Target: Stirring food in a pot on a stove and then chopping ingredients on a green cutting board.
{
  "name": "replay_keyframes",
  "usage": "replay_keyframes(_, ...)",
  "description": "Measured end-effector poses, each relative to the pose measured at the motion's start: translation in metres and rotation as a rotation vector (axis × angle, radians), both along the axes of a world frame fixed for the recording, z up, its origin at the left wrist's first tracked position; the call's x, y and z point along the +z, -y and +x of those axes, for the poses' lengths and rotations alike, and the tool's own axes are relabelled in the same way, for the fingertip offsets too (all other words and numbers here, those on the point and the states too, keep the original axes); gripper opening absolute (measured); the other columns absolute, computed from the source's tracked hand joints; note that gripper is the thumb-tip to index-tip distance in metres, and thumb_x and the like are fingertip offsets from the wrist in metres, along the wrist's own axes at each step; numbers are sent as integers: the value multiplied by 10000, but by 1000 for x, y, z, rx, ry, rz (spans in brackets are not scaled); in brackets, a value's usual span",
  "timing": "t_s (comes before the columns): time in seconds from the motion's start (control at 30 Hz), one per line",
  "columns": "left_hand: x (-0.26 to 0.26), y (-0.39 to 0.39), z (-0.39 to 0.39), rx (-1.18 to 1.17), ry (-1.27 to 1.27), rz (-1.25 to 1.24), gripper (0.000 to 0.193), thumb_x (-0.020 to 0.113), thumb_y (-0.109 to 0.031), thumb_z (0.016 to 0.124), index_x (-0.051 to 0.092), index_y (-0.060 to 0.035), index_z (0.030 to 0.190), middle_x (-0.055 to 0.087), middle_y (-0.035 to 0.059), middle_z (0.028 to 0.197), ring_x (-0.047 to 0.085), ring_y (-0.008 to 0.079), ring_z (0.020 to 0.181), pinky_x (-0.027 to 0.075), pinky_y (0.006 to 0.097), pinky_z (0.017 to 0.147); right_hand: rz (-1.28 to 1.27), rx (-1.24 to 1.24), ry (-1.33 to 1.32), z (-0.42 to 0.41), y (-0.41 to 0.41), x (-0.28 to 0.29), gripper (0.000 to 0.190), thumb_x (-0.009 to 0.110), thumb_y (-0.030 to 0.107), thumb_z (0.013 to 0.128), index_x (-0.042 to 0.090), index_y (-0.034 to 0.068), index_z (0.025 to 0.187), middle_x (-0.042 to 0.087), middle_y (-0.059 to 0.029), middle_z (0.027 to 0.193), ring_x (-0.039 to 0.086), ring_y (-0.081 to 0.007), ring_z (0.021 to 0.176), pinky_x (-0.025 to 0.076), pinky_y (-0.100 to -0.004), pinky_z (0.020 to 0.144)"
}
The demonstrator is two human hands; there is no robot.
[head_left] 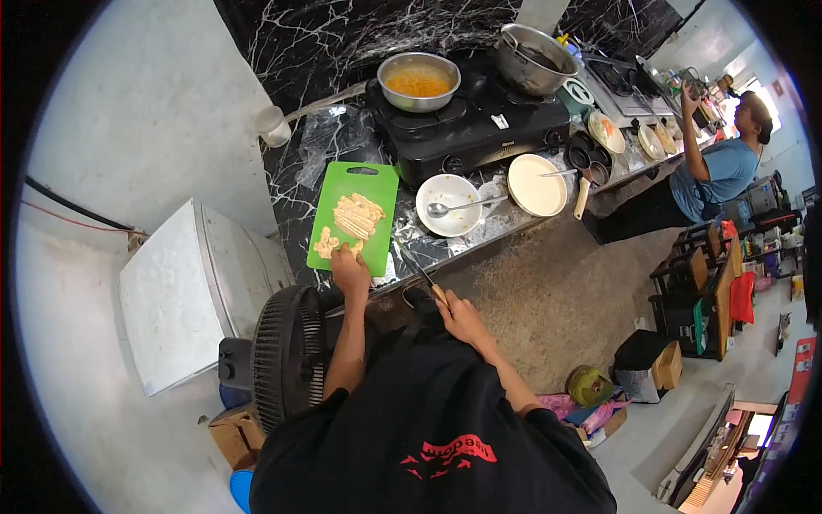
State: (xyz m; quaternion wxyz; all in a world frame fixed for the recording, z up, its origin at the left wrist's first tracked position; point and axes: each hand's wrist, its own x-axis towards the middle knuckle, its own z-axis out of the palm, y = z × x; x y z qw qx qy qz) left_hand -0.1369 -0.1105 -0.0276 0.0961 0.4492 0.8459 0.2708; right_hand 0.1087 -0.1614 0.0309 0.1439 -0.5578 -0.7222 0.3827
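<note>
My left hand (pixel 350 270) is at the lower edge of a green cutting board (pixel 321 209), its fingertips at small pale food pieces; whether they grip one is hidden. Above those pieces lies a larger pile of pale sliced food (pixel 358 216). My right hand (pixel 461 316) is closed around the wooden handle of a kitchen knife (pixel 420 271), held off the board to its right, the blade pointing up and left. A white bowl (pixel 449 225) with a metal spoon (pixel 438 210) stands right of the board.
Behind are a black gas stove (pixel 475 138), a steel bowl (pixel 419 103) of orange food and a large pot (pixel 533 64). A cream pan (pixel 536 186) sits at the counter edge. A standing fan (pixel 286 360) is close on the left. Another person (pixel 719 173) stands at the far right.
</note>
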Motion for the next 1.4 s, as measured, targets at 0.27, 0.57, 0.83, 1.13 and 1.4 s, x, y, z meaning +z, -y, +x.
replay_keyframes(0.27, 0, -3, 2, -16, 5, 4, 325, 661, -136, 804, 546, -33, 1090, 521, 160, 1022, 540, 364, 980, 483, 467, 772, -17, 9, -33, -5, 8, -8, 242, 505, 240, 950, 475, -1, 938, 562, -269, 674, 537, -496, 661, 397, -524, 566)
replay_keyframes(0.57, -19, -7, 1, -66, -84, 66, 294, 645, -128, 814, 545, -12, 1065, 532, 178, 975, 545, 370, 948, 480, 453, 763, 20, 9, -59, -15, 14, -11, 240, 514, 230, 943, 482, -7, 930, 561, -287, 699, 549, -492, 712, 398, -523, 578)
replay_keyframes(0.83, -19, -6, -5, -85, -16, 179, 197, 633, -96, 815, 590, -11, 988, 551, 180, 951, 551, 380, 931, 462, 469, 751, 2, 16, -57, -21, 5, -8, 219, 526, 193, 923, 491, -23, 930, 575, -296, 711, 550, -506, 712, 419, -539, 604)
replay_keyframes(1.13, -8, 4, -6, 23, 180, 223, 155, 634, -136, 842, 602, 3, 903, 616, 187, 807, 595, 386, 779, 456, 445, 682, -1, 81, -125, -26, -28, -17, 237, 525, 221, 929, 493, -14, 922, 570, -292, 730, 549, -497, 757, 408, -531, 610)
replay_keyframes(1.4, 22, -8, -36, 240, 231, 305, 217, 689, -184, 827, 647, -6, 946, 662, 160, 780, 665, 261, 708, 513, 370, 618, -68, 223, -179, -40, -77, -28, 248, 520, 226, 928, 529, -13, 993, 586, -312, 782, 561, -497, 803, 424, -545, 642)
